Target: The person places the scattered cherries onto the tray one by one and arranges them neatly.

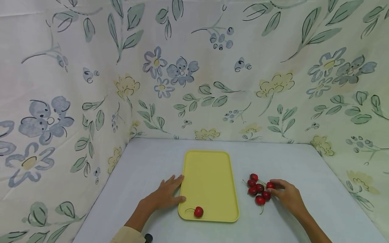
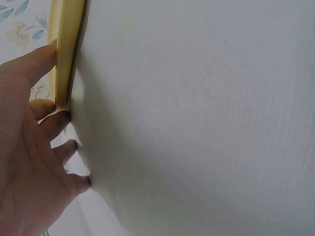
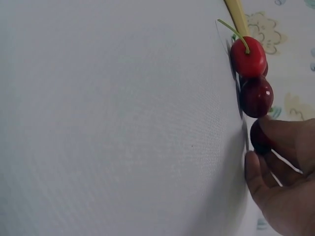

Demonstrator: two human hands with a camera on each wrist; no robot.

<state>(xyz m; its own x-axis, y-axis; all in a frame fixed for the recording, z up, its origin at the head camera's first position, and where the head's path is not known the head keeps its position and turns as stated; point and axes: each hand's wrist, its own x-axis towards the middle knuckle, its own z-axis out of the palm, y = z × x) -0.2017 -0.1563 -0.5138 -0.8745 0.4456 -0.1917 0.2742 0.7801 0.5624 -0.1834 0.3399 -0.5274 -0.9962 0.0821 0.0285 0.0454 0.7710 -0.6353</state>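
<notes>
My right hand [image 1: 288, 197] pinches one red cherry [image 1: 270, 185] between thumb and fingertips at the right edge of a close cluster of cherries [image 1: 259, 188]; I can't tell whether it is off the bench [image 1: 152, 158]. My left hand [image 1: 168, 194] is spread wide, touching the left rim of the yellow tray [image 1: 209, 182], thumb lapping its edge.

The skin looks smooth and round, so too light a pinch could let the cherry slip and roll; too hard could bruise it. A stem [image 1: 262, 182] runs close by my fingertips, and catching it might drag a neighbour along. A push leftward could scatter the whole cluster. If my left hand shoved the tray, the lone cherry [image 1: 199, 212] near its front rim could roll.

Between cluster and tray lies a strip of bare bench. The tray's rim is low but raised, so a crossing needs some lift; its middle and far end offer room.
</notes>
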